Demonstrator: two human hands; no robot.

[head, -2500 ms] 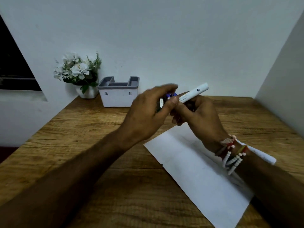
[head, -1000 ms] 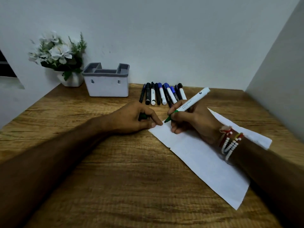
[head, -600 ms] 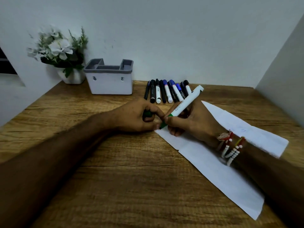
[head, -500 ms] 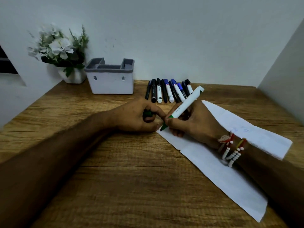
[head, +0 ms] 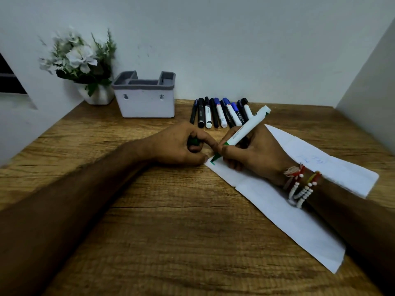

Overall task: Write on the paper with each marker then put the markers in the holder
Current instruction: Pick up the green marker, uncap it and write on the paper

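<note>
2 hands meet at the paper's [head: 275, 201] near-left corner. Compared with 0.5 s ago, a short green stroke [head: 212, 163] now shows at the marker tip — previously that corner was blank. Right hand [head: 254, 152] fingers are clenched around the white-barrelled green marker [head: 243, 130], tilted, tip on the paper. Left hand [head: 181, 146] fingers are curled around the green cap [head: 193, 142], fingertip pinning the paper edge. Remaining markers [head: 220, 113] lie in a row on the surface [head: 171, 231] beside the grey-rimmed holder [head: 147, 101].
</note>
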